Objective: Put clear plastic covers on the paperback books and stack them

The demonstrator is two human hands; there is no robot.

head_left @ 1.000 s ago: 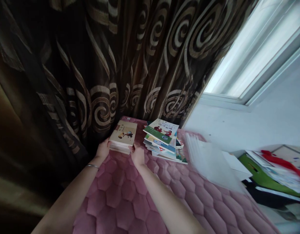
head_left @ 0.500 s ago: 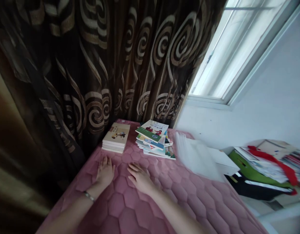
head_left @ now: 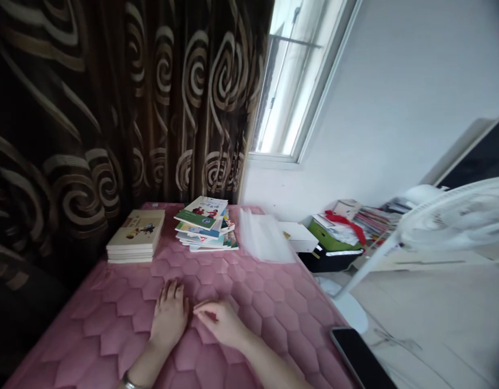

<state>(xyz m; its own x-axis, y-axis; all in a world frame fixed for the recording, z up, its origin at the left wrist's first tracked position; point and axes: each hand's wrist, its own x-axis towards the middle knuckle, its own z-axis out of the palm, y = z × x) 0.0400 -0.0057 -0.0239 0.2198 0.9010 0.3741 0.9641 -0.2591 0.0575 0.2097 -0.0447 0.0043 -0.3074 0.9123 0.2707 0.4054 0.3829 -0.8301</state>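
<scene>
My left hand (head_left: 169,315) lies flat on the pink quilted surface (head_left: 201,351), fingers spread a little, a bracelet at the wrist. Beside it, my right hand (head_left: 222,320) rests with its fingers bent and the thumb held just apart from the index finger; nothing shows between them. Beyond my left hand sits a neat stack of cream books (head_left: 136,232). A looser pile of thin books (head_left: 203,219), a green and white one on top, stands beyond both hands. To its right are translucent plastic sheets (head_left: 263,237).
A patterned curtain (head_left: 160,97) hangs behind the books. On the right are a white box (head_left: 298,236), a dark bin with a green folder (head_left: 330,240), a white fan (head_left: 456,216) and a phone (head_left: 361,356) at the surface's edge.
The view has turned right, bringing the fan and phone into sight. My right hand's fingers have bent and it is closer to my left hand. The books look unmoved.
</scene>
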